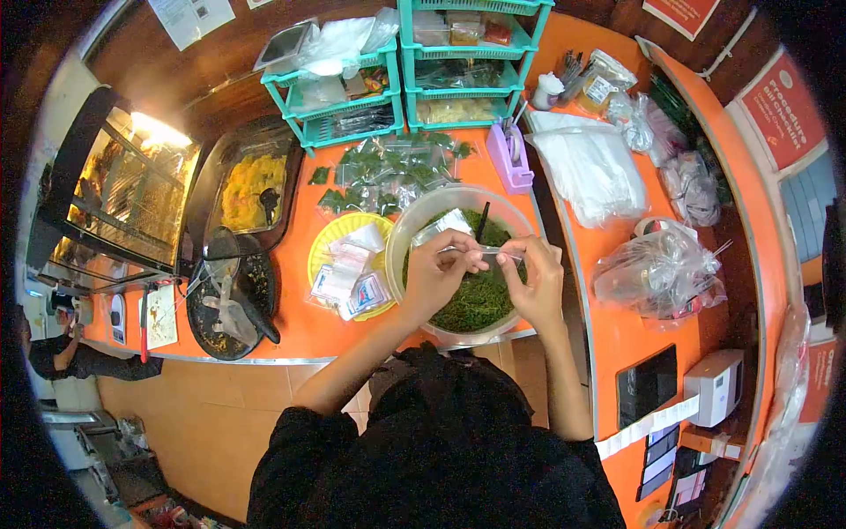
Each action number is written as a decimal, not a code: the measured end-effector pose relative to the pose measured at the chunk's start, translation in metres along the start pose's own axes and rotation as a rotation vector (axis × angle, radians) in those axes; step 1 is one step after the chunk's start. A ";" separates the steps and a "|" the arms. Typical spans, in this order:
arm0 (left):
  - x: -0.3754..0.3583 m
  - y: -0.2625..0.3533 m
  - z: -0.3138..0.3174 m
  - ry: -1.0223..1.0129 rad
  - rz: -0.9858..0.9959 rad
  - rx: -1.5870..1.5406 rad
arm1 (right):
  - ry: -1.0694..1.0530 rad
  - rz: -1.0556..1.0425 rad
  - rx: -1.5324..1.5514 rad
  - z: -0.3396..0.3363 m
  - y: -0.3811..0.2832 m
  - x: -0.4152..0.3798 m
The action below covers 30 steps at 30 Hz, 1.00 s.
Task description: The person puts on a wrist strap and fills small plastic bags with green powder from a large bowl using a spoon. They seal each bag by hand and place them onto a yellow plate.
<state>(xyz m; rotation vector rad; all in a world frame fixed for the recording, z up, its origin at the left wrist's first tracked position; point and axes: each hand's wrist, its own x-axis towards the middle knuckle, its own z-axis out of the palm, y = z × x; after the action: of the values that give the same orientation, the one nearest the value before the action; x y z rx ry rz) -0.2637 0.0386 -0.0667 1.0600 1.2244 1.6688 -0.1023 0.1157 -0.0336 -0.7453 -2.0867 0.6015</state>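
Over a big translucent bowl (398,231) of chopped green food (480,300), my two hands are raised side by side. Between their fingertips stretches the rim of a small clear plastic bag (490,250). My left hand (441,271) pinches one end of it, and my right hand (534,280) grips the other with thumb and fingers closed. A black-handled utensil (484,219) stands in the bowl behind the hands. Inside the bowl, near the left rim, lies a clear plastic packet (443,226). What the pinched bag contains, if anything, is hard to make out.
Left of the bowl, a yellow basket (322,240) holds packs of bags. Several filled green sachets (388,167) lie behind. A tape dispenser (509,157), teal racks (401,88), a black mortar (264,304) and a food tray (284,231) stand around. Another person (70,353) is far left.
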 end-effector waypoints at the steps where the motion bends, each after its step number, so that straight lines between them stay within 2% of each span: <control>1: -0.001 0.000 0.002 0.044 -0.016 0.001 | -0.003 -0.015 -0.019 0.000 -0.001 0.001; 3: -0.001 0.005 0.003 0.089 -0.028 0.004 | -0.011 -0.015 -0.002 0.000 -0.004 0.002; 5: -0.004 0.012 0.001 0.118 -0.117 0.196 | -0.020 -0.012 0.012 0.003 -0.006 0.002; 6: -0.005 0.010 0.001 0.117 -0.117 0.197 | -0.030 -0.012 0.011 0.005 -0.005 0.001; 8: -0.005 0.000 0.000 0.168 -0.030 0.171 | -0.038 -0.011 0.008 0.011 -0.002 0.000; 14: -0.008 -0.011 -0.001 0.223 0.032 0.196 | -0.069 -0.024 0.032 0.021 -0.003 -0.003; 18: -0.011 -0.014 -0.003 0.191 0.030 0.198 | -0.106 -0.048 -0.034 0.022 -0.009 -0.003; 20: -0.013 -0.011 -0.005 0.169 -0.038 0.230 | -0.107 -0.058 -0.063 0.023 -0.011 -0.005; 30: -0.019 -0.005 -0.018 -0.005 -0.109 0.217 | -0.134 0.027 -0.143 0.025 -0.032 -0.017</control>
<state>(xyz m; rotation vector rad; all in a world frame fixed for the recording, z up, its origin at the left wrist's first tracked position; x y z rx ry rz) -0.2733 0.0165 -0.0780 1.1043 1.4584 1.4745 -0.1240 0.0775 -0.0359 -0.8348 -2.2644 0.5339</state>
